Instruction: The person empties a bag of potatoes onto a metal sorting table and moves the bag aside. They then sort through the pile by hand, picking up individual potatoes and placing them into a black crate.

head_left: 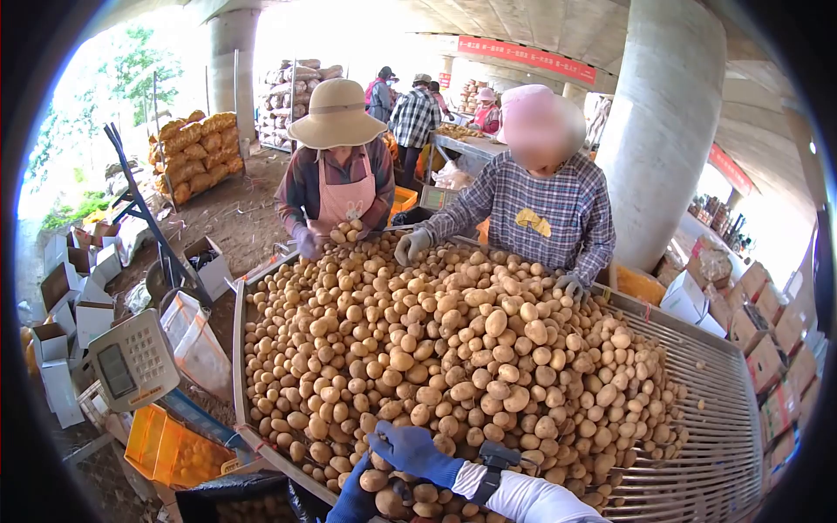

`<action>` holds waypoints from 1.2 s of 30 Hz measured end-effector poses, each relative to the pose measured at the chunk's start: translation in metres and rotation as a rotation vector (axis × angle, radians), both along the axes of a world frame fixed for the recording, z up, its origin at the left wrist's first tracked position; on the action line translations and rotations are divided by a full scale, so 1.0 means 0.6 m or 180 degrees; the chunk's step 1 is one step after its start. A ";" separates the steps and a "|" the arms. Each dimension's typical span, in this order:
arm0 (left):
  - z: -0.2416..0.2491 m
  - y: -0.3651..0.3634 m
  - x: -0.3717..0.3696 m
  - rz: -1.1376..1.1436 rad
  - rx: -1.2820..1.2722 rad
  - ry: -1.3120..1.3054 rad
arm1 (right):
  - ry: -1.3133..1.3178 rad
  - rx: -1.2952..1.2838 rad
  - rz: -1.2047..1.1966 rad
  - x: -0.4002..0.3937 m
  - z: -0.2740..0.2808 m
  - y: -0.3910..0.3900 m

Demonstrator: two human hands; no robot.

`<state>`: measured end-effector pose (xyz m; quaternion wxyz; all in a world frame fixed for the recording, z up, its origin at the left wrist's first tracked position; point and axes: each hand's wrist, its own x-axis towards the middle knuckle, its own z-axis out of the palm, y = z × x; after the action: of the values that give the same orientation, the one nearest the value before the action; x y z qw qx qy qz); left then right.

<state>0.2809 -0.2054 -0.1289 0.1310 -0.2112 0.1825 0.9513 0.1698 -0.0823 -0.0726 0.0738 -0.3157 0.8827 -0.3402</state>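
A large heap of potatoes (418, 331) covers the sorting table. At its near edge, my right hand (414, 451), in a blue glove, reaches in from the right with its fingers curled downward; whatever lies under them is hidden. My left hand (350, 499), also blue-gloved, is just below it at the bottom edge, touching or very near several potatoes (391, 502) between my arms. Most of its fingers are hidden. A black device (495, 462) is strapped over my white right sleeve.
Two people in aprons or plaid stand across the table, gloved hands (411, 247) at the heap. Metal slats (697, 418) extend right. A scale display (132, 362), an orange crate (174, 449) and a black-lined box (240, 497) stand left. Cartons (772, 349) line the right side.
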 end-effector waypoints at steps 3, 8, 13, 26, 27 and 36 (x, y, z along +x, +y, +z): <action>0.003 -0.005 0.007 -0.0012 -0.0929 0.0424 | -0.0731 -0.0439 -0.0017 -0.018 -0.015 -0.005; 0.007 -0.021 0.015 0.0012 -0.2482 0.1120 | -0.1217 -0.1283 -0.0131 -0.035 -0.059 -0.015; 0.016 -0.041 0.009 -0.0356 -0.0920 0.0497 | -0.0503 -0.0107 0.0595 -0.019 0.000 0.006; -0.057 -0.038 0.011 -0.0293 -0.1113 0.0515 | -0.0481 -0.0345 0.0282 -0.014 -0.023 0.008; -0.070 -0.040 0.007 -0.0278 -0.0890 0.0429 | -0.0483 -0.0341 0.0286 -0.018 -0.027 0.007; 0.051 -0.033 0.021 0.0182 -0.0237 0.0682 | -0.1083 -0.0963 0.0165 -0.030 -0.018 0.010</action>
<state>0.2936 -0.2255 -0.0982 0.0756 -0.1181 0.2246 0.9643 0.1517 -0.0762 -0.0835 0.1822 -0.2839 0.7880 -0.5150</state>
